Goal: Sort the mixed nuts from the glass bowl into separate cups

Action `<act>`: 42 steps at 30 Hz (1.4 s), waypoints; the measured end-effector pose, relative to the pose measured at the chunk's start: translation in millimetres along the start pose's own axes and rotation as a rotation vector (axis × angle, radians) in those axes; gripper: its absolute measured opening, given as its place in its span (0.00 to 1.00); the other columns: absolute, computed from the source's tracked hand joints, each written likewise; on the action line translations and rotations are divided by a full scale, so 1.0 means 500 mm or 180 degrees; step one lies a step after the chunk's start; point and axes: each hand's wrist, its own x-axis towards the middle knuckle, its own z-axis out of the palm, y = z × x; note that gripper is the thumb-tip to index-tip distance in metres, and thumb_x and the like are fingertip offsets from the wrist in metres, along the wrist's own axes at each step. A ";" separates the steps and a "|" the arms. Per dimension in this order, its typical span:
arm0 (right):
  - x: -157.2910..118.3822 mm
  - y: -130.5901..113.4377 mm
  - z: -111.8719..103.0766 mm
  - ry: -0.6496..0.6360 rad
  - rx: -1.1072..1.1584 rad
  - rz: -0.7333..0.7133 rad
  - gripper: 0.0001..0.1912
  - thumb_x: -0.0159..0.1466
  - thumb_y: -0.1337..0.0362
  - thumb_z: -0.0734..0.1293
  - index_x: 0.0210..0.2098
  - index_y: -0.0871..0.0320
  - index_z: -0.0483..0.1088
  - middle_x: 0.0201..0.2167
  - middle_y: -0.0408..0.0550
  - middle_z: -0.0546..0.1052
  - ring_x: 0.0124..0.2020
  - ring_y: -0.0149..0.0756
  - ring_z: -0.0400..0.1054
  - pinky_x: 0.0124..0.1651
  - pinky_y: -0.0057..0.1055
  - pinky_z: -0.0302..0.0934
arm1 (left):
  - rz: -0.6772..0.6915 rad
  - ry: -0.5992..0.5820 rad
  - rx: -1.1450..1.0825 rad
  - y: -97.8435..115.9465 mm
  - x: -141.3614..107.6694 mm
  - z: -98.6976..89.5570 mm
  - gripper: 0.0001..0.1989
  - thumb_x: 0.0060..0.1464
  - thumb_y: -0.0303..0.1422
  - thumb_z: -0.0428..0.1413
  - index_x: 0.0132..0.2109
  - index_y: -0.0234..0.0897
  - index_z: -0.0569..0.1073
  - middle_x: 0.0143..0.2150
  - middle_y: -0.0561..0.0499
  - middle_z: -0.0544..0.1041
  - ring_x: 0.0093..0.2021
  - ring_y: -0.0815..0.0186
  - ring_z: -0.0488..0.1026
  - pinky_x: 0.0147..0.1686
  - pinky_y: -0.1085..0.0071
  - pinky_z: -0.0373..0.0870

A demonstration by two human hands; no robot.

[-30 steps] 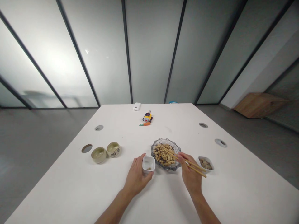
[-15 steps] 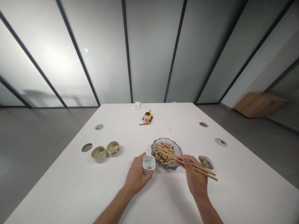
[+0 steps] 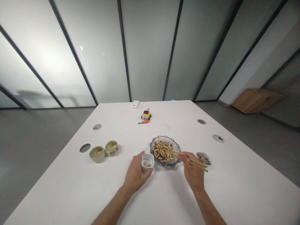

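My left hand (image 3: 137, 172) is wrapped round the left and near sides of a small white square bowl (image 3: 147, 160), which has a few small pieces at its bottom. Just right of it stands a scalloped glass dish (image 3: 176, 149) heaped with peanuts (image 3: 162, 151) and some dark bits. A pair of wooden chopsticks (image 3: 198, 164) is held in my right hand (image 3: 193, 170), with the tips among the peanuts. Partly behind my right hand, a second white bowl (image 3: 203, 158) holds brownish pieces that I cannot make out clearly.
Two green ceramic cups (image 3: 97, 154) stand side by side on the left of the white table (image 3: 70, 187). Farther back lie an orange toy carrot (image 3: 145, 122), a yellow toy car (image 3: 146, 115) and a white device (image 3: 135, 104). Round holes mark both table sides.
The chopsticks have shifted in my right hand, their tips now nearer the middle of the peanuts. The whole view has moved slightly. My left hand keeps its hold on the white bowl.
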 end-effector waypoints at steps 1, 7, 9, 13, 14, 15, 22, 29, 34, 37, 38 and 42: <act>-0.001 -0.002 0.003 -0.0030 -0.0088 -0.0089 0.26 0.67 0.39 0.64 0.34 0.56 0.78 0.34 0.52 0.81 0.37 0.44 0.76 0.45 0.43 0.71 | 0.0000 -0.0004 -0.0003 0.000 0.000 0.000 0.34 0.56 0.31 0.62 0.67 0.39 0.62 0.59 0.41 0.74 0.61 0.48 0.70 0.61 0.47 0.68; -0.003 -0.013 0.000 -0.0036 -0.0177 -0.0404 0.25 0.70 0.43 0.63 0.34 0.55 0.79 0.34 0.51 0.81 0.37 0.42 0.76 0.45 0.40 0.70 | -0.0030 -0.0020 -0.0007 0.001 0.001 -0.002 0.34 0.55 0.32 0.62 0.67 0.37 0.62 0.59 0.40 0.75 0.60 0.48 0.70 0.61 0.48 0.69; -0.004 -0.014 -0.006 0.0058 -0.0162 -0.0410 0.24 0.70 0.43 0.63 0.34 0.55 0.79 0.35 0.51 0.81 0.38 0.43 0.76 0.46 0.41 0.70 | -0.0010 -0.0019 -0.0003 0.001 0.001 -0.002 0.34 0.55 0.31 0.62 0.67 0.37 0.62 0.59 0.40 0.75 0.60 0.48 0.71 0.60 0.48 0.69; -0.013 -0.019 -0.012 0.0149 0.0354 -0.0059 0.23 0.69 0.43 0.65 0.35 0.56 0.78 0.36 0.52 0.81 0.38 0.43 0.77 0.44 0.42 0.72 | -0.0005 0.0002 0.0032 0.002 0.001 -0.001 0.34 0.55 0.32 0.62 0.67 0.37 0.62 0.59 0.40 0.75 0.60 0.48 0.71 0.60 0.48 0.69; -0.016 -0.022 -0.012 0.0059 0.0559 0.0057 0.23 0.69 0.43 0.65 0.35 0.56 0.78 0.36 0.51 0.81 0.37 0.43 0.77 0.43 0.42 0.73 | -0.0010 0.0007 0.0041 0.002 0.000 -0.002 0.34 0.55 0.32 0.62 0.67 0.37 0.63 0.59 0.40 0.75 0.60 0.48 0.71 0.60 0.49 0.70; -0.020 -0.025 -0.012 -0.0055 0.0712 0.0139 0.22 0.68 0.43 0.65 0.34 0.56 0.77 0.36 0.51 0.81 0.37 0.44 0.77 0.43 0.42 0.74 | -0.0013 0.0013 0.0048 0.003 0.000 -0.002 0.34 0.55 0.33 0.63 0.67 0.37 0.63 0.59 0.40 0.75 0.60 0.48 0.71 0.59 0.49 0.70; -0.027 -0.040 -0.012 -0.0156 0.0043 -0.0180 0.22 0.69 0.43 0.65 0.34 0.54 0.78 0.36 0.51 0.81 0.39 0.44 0.76 0.46 0.42 0.72 | -0.0025 0.0001 0.0031 0.003 0.000 -0.003 0.35 0.54 0.32 0.62 0.68 0.37 0.62 0.58 0.40 0.75 0.59 0.48 0.71 0.59 0.49 0.70; -0.023 -0.029 0.006 -0.0282 0.0008 -0.0208 0.23 0.68 0.43 0.64 0.33 0.53 0.79 0.35 0.50 0.82 0.37 0.43 0.76 0.44 0.39 0.72 | 0.0001 0.0001 -0.0003 0.001 0.001 -0.001 0.35 0.55 0.32 0.63 0.67 0.37 0.63 0.59 0.41 0.75 0.59 0.48 0.71 0.60 0.48 0.69; -0.022 -0.024 0.003 -0.0295 -0.0012 -0.0215 0.22 0.70 0.44 0.63 0.35 0.54 0.79 0.36 0.50 0.81 0.39 0.43 0.76 0.46 0.40 0.71 | -0.0048 -0.0036 -0.0034 0.005 0.002 -0.004 0.35 0.55 0.31 0.62 0.67 0.37 0.62 0.59 0.40 0.75 0.59 0.49 0.71 0.60 0.49 0.69; -0.021 -0.020 -0.005 -0.0144 0.0037 -0.0135 0.21 0.70 0.44 0.64 0.35 0.54 0.78 0.36 0.51 0.81 0.40 0.44 0.75 0.46 0.42 0.71 | -0.0050 -0.0060 -0.0076 0.006 0.002 -0.004 0.35 0.54 0.31 0.62 0.68 0.38 0.62 0.59 0.41 0.74 0.59 0.48 0.70 0.60 0.48 0.69; -0.021 -0.019 -0.007 -0.0100 0.0046 -0.0116 0.22 0.69 0.44 0.64 0.35 0.54 0.78 0.36 0.51 0.81 0.40 0.45 0.75 0.46 0.42 0.71 | -0.0054 -0.0064 -0.0078 0.006 0.002 -0.004 0.36 0.54 0.31 0.62 0.68 0.38 0.62 0.59 0.41 0.74 0.59 0.48 0.70 0.60 0.48 0.69; -0.022 -0.021 -0.008 -0.0109 -0.0044 -0.0101 0.25 0.69 0.41 0.63 0.34 0.54 0.78 0.35 0.51 0.81 0.38 0.44 0.76 0.43 0.41 0.71 | -0.0074 -0.0066 -0.0052 0.005 0.002 -0.004 0.36 0.54 0.31 0.62 0.68 0.39 0.61 0.59 0.41 0.74 0.59 0.48 0.70 0.60 0.48 0.68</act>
